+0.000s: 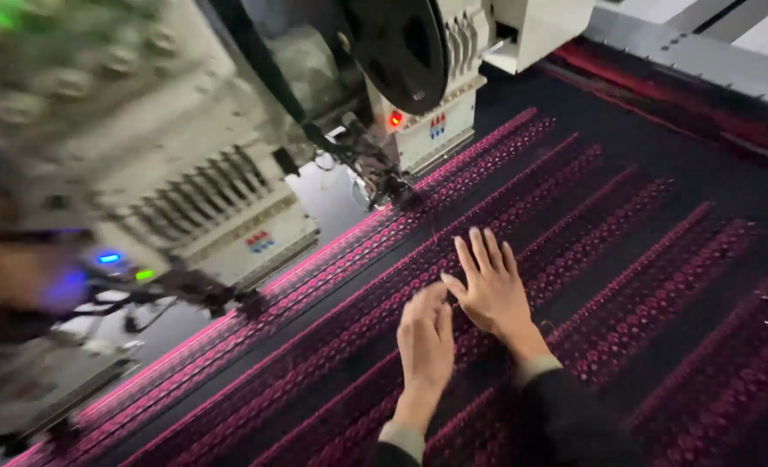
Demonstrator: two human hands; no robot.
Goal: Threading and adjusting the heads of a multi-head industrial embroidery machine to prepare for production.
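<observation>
The right hand (490, 290) lies flat on the dark fabric (661, 173), its fingers (479, 251) straight and spread a little, holding nothing; the palm presses the cloth down. The left hand (425, 342) rests just beside it, touching the cloth too, with its fingers (429, 303) curled inward and bunched near the right thumb. Whether they pinch a thread there cannot be told, the spot being too small and blurred.

Under both sets of fingers run bands of pink embroidery (384, 285), long stripes of small repeated motifs stitched into the dark fabric, which slant from below the left wrist up past the right fingertips. More such bands lie to the far side of the right hand, well apart from it.

Beyond the right fingertips, near but not touching, stands one embroidery machine head (427, 121), pale, with a red light and a row of thread guides; its needle area (392, 186) meets the cloth at the edge of the outermost pink stripe. A dark round disc (397, 47) sits above it. Further off from the left fingers, a second machine head (228, 216) shows blurred, with blue and green lights beside it. Both sleeves are dark with paler cuffs (405, 432)
</observation>
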